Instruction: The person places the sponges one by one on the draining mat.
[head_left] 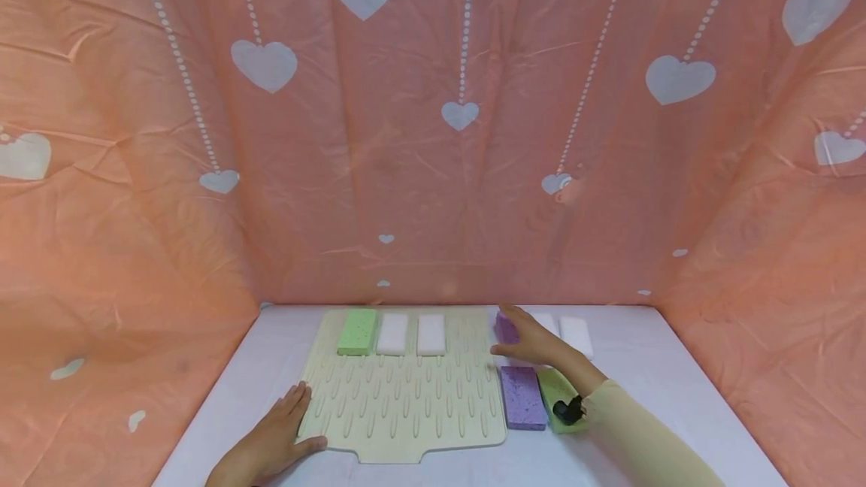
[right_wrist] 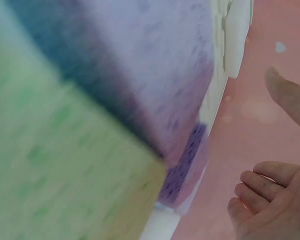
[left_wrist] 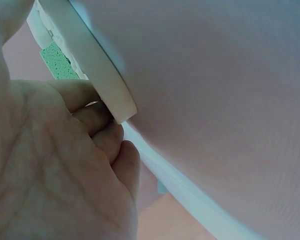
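Observation:
My left hand (head_left: 279, 431) rests against the left edge of a cream ridged board (head_left: 406, 427), thumb spread over its near corner. In the left wrist view, the fingers (left_wrist: 107, 142) lie at the board's rim. A green sponge (head_left: 357, 332) and two white sponges (head_left: 392, 334) (head_left: 431, 334) lie in a row along the board's far side. My right hand (head_left: 537, 340) hovers near the far purple sponge (head_left: 505, 329), partly covering it, thumb and fingers apart, holding nothing. Under the right forearm lie a nearer purple sponge (head_left: 522, 398) and a green sponge (head_left: 558, 389).
Two more white sponges (head_left: 576, 337) (head_left: 546, 322) lie at the far right, one partly behind the right hand. A white-covered table (head_left: 649, 397) carries everything. Peach curtains (head_left: 419, 194) with white hearts enclose the back and both sides.

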`<move>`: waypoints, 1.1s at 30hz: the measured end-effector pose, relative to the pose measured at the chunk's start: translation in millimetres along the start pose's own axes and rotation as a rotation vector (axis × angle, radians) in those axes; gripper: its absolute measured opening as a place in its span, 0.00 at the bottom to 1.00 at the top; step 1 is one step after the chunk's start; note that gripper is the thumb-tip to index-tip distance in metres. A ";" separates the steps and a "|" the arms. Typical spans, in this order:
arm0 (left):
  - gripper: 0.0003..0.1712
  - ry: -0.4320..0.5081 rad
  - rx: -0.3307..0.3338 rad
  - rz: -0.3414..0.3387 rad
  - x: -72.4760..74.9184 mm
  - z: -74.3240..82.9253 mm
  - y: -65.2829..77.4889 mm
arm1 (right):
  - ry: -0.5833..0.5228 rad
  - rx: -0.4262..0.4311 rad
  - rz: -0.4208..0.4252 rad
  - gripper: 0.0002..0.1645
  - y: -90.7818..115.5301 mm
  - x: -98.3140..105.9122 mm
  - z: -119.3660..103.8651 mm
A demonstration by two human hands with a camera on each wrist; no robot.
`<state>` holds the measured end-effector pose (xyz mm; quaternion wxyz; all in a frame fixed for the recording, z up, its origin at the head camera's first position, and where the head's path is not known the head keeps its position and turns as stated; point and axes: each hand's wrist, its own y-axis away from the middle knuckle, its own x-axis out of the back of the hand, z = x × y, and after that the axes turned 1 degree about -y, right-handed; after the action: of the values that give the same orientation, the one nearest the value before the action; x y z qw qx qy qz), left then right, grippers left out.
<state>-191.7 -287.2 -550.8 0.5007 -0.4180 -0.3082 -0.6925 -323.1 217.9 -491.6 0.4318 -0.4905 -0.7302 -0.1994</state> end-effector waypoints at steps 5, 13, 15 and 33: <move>0.67 0.049 -0.051 0.029 -8.1 -12.0 -1.0 | 0.000 -0.023 0.030 0.63 11.8 5.8 7.6; 0.66 0.000 -0.019 0.024 -8.0 -10.2 -2.7 | -0.011 -0.092 0.073 0.66 29.7 17.8 31.1; 0.66 0.022 -0.023 0.015 -5.6 -8.2 -1.8 | -0.016 -0.097 0.082 0.66 33.5 20.5 37.2; 0.63 -0.038 0.009 -0.033 4.4 6.0 -1.4 | -0.015 -0.182 0.101 0.65 64.7 36.0 75.8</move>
<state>-192.1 -283.6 -544.2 0.4853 -0.4237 -0.3278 -0.6911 -303.9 320.0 -511.9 0.3893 -0.5654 -0.6866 -0.2393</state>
